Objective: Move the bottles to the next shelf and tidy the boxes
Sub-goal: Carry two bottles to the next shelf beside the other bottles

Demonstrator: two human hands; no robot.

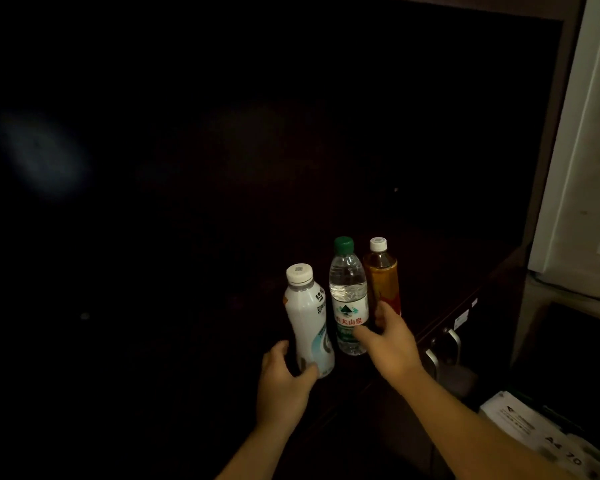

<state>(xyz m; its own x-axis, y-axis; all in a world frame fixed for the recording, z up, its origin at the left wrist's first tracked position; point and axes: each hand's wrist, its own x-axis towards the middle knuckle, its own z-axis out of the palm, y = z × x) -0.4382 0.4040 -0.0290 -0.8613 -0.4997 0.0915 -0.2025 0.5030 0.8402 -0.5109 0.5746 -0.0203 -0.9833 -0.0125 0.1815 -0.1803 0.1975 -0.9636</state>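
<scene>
Three bottles stand close together on a dark shelf surface [440,289]. The white bottle [307,313] with a white cap leans slightly, and my left hand [284,379] is wrapped around its base. Next to it is a clear water bottle [349,296] with a green cap and a green-and-red label. Behind that to the right is an amber drink bottle [383,271] with a white cap. My right hand [390,341] reaches in with fingers spread; one fingertip touches the water bottle's lower part and the thumb lies in front of the amber bottle.
The shelf interior is very dark and its back is not readable. Metal drawer handles [445,346] sit on the cabinet front to the right. A white paper box [534,434] lies at the bottom right. A pale wall panel [586,168] rises at the far right.
</scene>
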